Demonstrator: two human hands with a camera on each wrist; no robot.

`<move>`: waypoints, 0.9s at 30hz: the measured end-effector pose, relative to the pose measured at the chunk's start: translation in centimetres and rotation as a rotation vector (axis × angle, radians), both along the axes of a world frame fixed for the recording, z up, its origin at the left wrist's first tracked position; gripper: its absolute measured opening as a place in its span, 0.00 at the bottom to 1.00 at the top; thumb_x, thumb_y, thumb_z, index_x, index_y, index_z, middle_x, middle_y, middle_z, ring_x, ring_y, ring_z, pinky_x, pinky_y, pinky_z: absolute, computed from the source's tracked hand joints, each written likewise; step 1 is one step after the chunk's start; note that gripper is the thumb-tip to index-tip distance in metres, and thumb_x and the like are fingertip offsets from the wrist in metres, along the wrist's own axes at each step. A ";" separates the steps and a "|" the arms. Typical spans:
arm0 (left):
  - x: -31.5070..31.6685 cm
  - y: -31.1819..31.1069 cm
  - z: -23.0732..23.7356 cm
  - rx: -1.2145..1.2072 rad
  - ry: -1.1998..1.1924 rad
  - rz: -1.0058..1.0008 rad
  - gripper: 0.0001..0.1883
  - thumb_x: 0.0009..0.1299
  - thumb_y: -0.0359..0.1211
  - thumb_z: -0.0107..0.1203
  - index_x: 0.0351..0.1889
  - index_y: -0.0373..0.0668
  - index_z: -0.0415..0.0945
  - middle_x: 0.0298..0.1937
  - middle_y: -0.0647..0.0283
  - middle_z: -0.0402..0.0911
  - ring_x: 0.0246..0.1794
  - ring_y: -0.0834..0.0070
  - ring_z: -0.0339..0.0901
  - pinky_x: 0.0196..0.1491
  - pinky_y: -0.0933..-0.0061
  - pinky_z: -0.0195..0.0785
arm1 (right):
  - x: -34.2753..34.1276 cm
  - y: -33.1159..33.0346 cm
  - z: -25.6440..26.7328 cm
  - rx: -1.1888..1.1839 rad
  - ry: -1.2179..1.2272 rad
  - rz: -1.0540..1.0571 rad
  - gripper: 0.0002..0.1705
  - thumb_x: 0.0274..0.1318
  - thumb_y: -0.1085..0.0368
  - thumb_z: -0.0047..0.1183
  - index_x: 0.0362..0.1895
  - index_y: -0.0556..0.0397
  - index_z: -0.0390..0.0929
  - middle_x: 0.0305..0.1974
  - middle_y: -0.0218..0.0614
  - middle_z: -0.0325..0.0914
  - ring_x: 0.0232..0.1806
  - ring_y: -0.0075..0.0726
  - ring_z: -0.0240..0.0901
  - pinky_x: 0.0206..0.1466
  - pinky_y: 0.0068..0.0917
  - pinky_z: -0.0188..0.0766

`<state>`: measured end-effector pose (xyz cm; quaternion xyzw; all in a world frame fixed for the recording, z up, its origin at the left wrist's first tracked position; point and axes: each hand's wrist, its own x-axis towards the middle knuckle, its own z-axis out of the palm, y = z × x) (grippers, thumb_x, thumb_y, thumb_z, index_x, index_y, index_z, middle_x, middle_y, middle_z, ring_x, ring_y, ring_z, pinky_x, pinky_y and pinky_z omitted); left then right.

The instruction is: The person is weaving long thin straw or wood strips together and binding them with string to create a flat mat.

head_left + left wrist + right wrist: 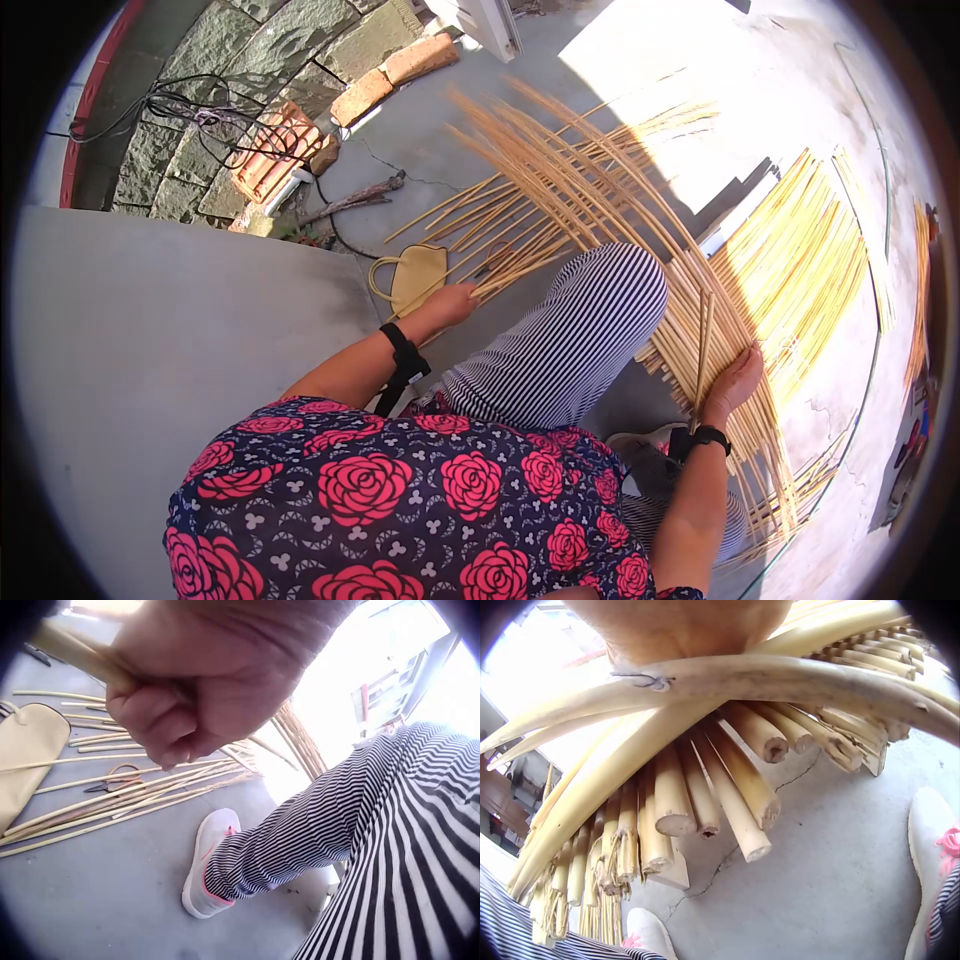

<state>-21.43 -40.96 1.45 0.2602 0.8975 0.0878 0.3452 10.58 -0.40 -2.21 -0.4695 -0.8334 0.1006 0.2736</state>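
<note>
In the head view my left hand [453, 304] grips pale straw-coloured stalks beside the left knee. The left wrist view shows its fingers curled round a stalk [79, 656]. My right hand [737, 383] rests on the slanting mat-like row of stalks [690, 300] right of the knee, its fingers lying along it. In the right wrist view the palm's heel [682, 630] is above a curved stalk [780, 679] with a dark thread knot [658, 682]. Cut stalk ends [676, 817] jut out below; the fingertips are hidden there.
Loose stalks [500, 215] lie on the concrete floor, near a yellow bag [418, 275] and scissors [120, 778]. A wide spread of stalks [815, 270] lies in sunlight at right. Bricks [395, 78], a stone wall [210, 45] and black cable [180, 100] are at upper left.
</note>
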 end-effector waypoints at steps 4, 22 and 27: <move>-3.4 1.6 -0.8 -0.109 0.139 -0.165 0.13 0.69 0.36 0.44 0.43 0.37 0.73 0.38 0.45 0.80 0.40 0.47 0.78 0.42 0.51 0.69 | -0.1 -0.1 0.4 0.002 -0.014 -0.003 0.12 0.65 0.66 0.43 0.43 0.62 0.75 0.49 0.48 0.76 0.53 0.51 0.70 0.58 0.40 0.66; -23.5 1.2 28.3 -0.815 1.045 -0.511 0.09 0.61 0.31 0.52 0.33 0.47 0.84 0.34 0.61 0.85 0.38 0.62 0.82 0.34 0.61 0.69 | 0.1 -0.1 0.4 -0.034 0.005 -0.008 0.14 0.65 0.66 0.43 0.48 0.63 0.74 0.49 0.49 0.76 0.53 0.52 0.70 0.59 0.39 0.65; -27.6 -1.7 38.4 -0.886 1.247 -0.321 0.09 0.63 0.31 0.51 0.34 0.48 0.84 0.35 0.59 0.85 0.38 0.60 0.82 0.38 0.51 0.67 | -0.1 -0.2 0.3 -0.028 0.036 -0.011 0.14 0.65 0.66 0.43 0.48 0.62 0.74 0.49 0.49 0.76 0.53 0.52 0.70 0.59 0.39 0.65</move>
